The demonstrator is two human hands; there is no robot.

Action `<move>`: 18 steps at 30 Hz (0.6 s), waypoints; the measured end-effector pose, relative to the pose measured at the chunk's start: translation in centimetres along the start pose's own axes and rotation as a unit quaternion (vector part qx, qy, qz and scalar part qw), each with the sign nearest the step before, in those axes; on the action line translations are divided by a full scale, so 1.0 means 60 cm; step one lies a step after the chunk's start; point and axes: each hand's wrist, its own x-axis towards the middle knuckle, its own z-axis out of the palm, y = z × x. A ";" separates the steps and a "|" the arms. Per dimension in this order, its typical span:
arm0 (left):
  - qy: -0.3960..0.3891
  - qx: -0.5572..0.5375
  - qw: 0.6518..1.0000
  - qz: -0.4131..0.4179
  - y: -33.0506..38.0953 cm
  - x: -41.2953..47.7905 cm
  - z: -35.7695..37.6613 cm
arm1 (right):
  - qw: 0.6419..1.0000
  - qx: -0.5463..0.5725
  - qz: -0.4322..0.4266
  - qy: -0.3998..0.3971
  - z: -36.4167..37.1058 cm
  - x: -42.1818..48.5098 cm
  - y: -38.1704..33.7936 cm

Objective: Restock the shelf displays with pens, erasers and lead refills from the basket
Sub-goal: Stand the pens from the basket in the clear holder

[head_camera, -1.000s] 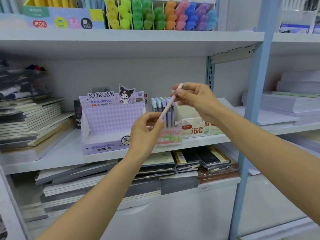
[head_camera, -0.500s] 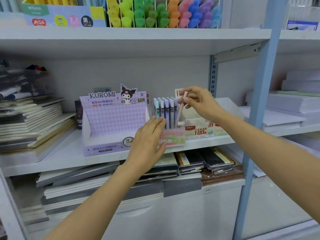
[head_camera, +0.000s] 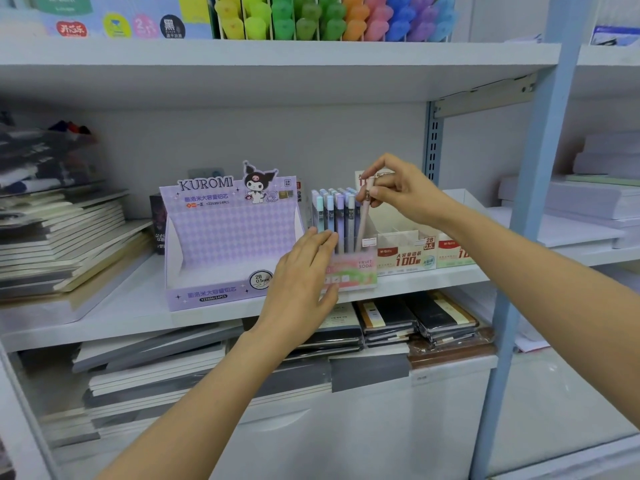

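Right hand (head_camera: 401,192): grip pinches the top of a pink pen (head_camera: 363,221), whose lower end stands in the clear pen display (head_camera: 353,271). Left hand (head_camera: 301,282): flat against that display, holding nothing. The Kuromi refill box (head_camera: 228,233) looks unfilled; basket not visible. White shelf (head_camera: 121,306), with notebooks (head_camera: 398,320) stacked below.

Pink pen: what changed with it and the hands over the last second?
The right hand lowered the pink pen from mid-air, tilted, into the display beside the other pens, nearly upright; it still pinches the top. The left hand let go of the pen's lower end and now lies open against the display. The Kuromi box stayed put.
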 end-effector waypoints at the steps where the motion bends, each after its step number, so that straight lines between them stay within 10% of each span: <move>1: 0.001 0.000 1.000 0.000 0.000 0.000 0.001 | 1.000 -0.002 0.001 0.001 0.002 0.001 0.000; 18: 0.008 -0.014 1.000 -0.004 0.002 -0.001 0.003 | 0.996 -0.016 -0.031 0.087 0.029 -0.004 -0.006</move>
